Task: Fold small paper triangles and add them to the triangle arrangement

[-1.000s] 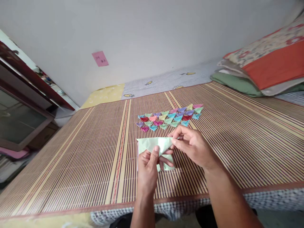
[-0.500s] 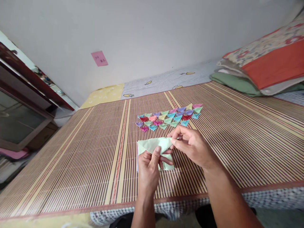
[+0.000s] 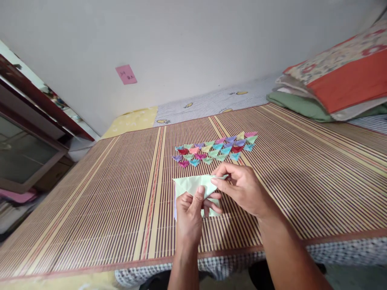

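Note:
A pale green sheet of paper [image 3: 192,184], folded into a triangle, is held up between both hands. My left hand [image 3: 191,207] grips its lower middle, thumb in front and fingers behind. With thumb and fingers, my right hand [image 3: 237,183] pinches the paper near its right corner, whose tip pokes out past the fingers. Beneath lies a stack of paper squares [image 3: 215,210], pale green on top with a purple edge showing at the left; my left hand covers much of it. Just beyond are rows of small folded paper pieces [image 3: 214,153] in many colours.
A striped bamboo mat [image 3: 115,193] covers the bed, over checked bedding [image 3: 205,96]. Folded bedding and a red floral pillow [image 3: 347,80] are piled at the right. A pink note [image 3: 126,74] is on the wall, and a glass-fronted cabinet [image 3: 27,149] stands at the left.
My right fingers have shifted slightly left along the paper's upper edge, and more of the right tip shows. The sheet's left corner sticks out a little further left. My left hand keeps its grip.

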{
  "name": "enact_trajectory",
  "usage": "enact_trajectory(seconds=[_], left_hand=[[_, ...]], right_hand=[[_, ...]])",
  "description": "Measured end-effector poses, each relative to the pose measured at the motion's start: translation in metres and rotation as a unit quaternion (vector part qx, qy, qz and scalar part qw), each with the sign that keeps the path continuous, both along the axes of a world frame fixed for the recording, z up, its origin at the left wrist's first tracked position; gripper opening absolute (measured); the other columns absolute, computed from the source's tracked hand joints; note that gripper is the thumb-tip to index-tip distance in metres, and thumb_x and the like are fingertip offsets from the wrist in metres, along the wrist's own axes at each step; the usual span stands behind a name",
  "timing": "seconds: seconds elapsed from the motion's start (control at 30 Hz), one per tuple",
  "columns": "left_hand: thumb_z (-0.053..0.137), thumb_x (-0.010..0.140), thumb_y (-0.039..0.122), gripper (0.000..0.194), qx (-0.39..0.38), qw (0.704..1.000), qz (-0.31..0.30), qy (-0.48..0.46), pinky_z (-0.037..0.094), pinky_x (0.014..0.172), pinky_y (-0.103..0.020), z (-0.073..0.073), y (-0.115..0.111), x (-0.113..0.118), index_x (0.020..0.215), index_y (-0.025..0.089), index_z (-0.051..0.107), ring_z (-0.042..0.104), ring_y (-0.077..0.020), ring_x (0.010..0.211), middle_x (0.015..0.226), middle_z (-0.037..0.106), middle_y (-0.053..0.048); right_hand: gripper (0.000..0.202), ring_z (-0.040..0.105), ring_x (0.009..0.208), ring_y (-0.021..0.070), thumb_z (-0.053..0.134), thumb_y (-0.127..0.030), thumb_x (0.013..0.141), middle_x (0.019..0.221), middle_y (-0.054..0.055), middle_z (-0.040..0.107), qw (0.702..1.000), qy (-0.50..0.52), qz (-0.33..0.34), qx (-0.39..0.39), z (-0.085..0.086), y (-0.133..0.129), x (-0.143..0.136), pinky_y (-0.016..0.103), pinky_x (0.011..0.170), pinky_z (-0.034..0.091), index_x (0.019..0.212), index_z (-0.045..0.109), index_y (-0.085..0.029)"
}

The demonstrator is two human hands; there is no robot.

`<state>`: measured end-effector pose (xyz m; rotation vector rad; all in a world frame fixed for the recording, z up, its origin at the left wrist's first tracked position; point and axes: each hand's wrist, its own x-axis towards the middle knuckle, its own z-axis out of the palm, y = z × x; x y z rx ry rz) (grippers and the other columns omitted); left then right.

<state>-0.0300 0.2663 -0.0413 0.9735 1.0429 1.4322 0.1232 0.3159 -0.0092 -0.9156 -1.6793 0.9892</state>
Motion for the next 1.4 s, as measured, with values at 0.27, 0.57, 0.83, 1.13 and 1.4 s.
enact_trajectory(seconds=[0.27,0.57,0.83,1.13,1.4], left_hand=[[0.069,0.094,0.047,0.040,-0.003,1.000,-0.002,0.009,0.037,0.046,-0.024,0.002,0.001,0.002,0.082,0.010,0.079,0.071,-0.0178,0.053,0.080,0.081,-0.016],[0.070,0.093,0.047,0.039,-0.001,1.000,-0.001,0.006,0.037,0.046,-0.024,0.002,0.000,0.001,0.082,0.011,0.079,0.071,-0.0176,0.053,0.079,0.081,-0.015],[0.067,0.095,0.046,0.040,0.001,1.000,-0.015,0.015,0.038,0.046,-0.026,0.001,0.000,0.000,0.084,0.010,0.081,0.071,-0.0186,0.055,0.079,0.081,-0.016],[0.071,0.093,0.045,0.035,0.003,1.000,-0.013,0.023,0.041,0.047,-0.025,0.002,0.000,-0.002,0.086,0.012,0.081,0.073,-0.0198,0.059,0.075,0.080,-0.013],[0.074,0.090,0.045,0.033,0.021,0.997,0.073,0.034,0.042,0.047,-0.026,0.006,-0.001,0.005,0.081,0.013,0.081,0.070,-0.0182,0.053,0.078,0.081,-0.012]], right_hand=[[0.018,0.066,0.070,0.0165,0.067,-0.025,0.092,0.083,0.003,0.073,1.000,0.016,-0.007,-0.019,-0.001,-0.001,0.000,0.026,0.058,0.049,0.076,0.063,-0.020],[0.018,0.065,0.065,0.0159,0.067,-0.027,0.093,0.079,0.002,0.072,1.000,0.019,-0.009,-0.023,-0.001,-0.002,-0.001,0.026,0.055,0.048,0.076,0.063,-0.020],[0.018,0.063,0.064,0.0151,0.067,-0.026,0.091,0.080,0.002,0.072,0.999,0.018,-0.017,-0.022,0.000,-0.002,-0.001,0.026,0.055,0.048,0.075,0.063,-0.020],[0.015,0.061,0.059,0.0140,0.065,-0.020,0.087,0.072,0.000,0.070,0.999,0.001,-0.032,0.007,0.005,-0.001,-0.006,0.024,0.052,0.046,0.073,0.061,-0.021],[0.030,0.068,0.068,0.0159,0.074,-0.024,0.084,0.084,0.001,0.073,0.993,0.100,-0.051,-0.039,0.000,0.001,-0.015,0.027,0.062,0.054,0.113,0.065,-0.022]])
